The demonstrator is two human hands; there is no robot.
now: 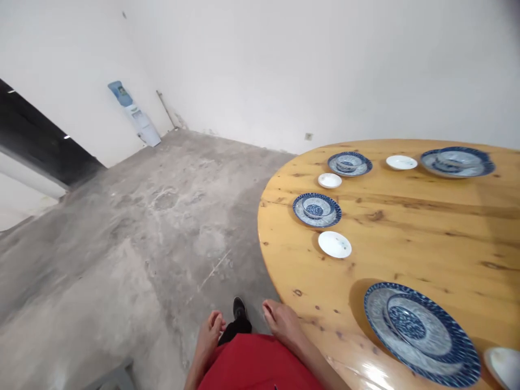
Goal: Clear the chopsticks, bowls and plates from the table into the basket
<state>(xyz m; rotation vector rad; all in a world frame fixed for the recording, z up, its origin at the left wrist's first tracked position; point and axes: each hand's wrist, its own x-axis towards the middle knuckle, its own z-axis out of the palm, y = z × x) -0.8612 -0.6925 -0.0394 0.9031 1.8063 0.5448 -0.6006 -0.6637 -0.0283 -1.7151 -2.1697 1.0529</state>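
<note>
My left hand (pixel 212 328) hangs over the floor in front of my body, its fingers curled in, with nothing seen in it. Close to the table's edge, my right hand (pixel 281 320) is likewise loosely closed and holds nothing visible. Nearest to it on the wooden table (pixel 300 254) lies a large blue-and-white plate (pixel 459 344) with a bowl (pixel 408 323) of matching pattern on it. Farther along the rim is a small white dish (pixel 335 245), then another blue-patterned plate (pixel 298 209) with a bowl (pixel 314 207).
More place settings follow the far rim: a small white dish (pixel 329 181), a blue plate (pixel 361 170) with a bowl, another white dish (pixel 401 162) and a plate (pixel 485 165). A water dispenser (pixel 142 124) stands by the wall. Something grey (pixel 114 377) is at the bottom left.
</note>
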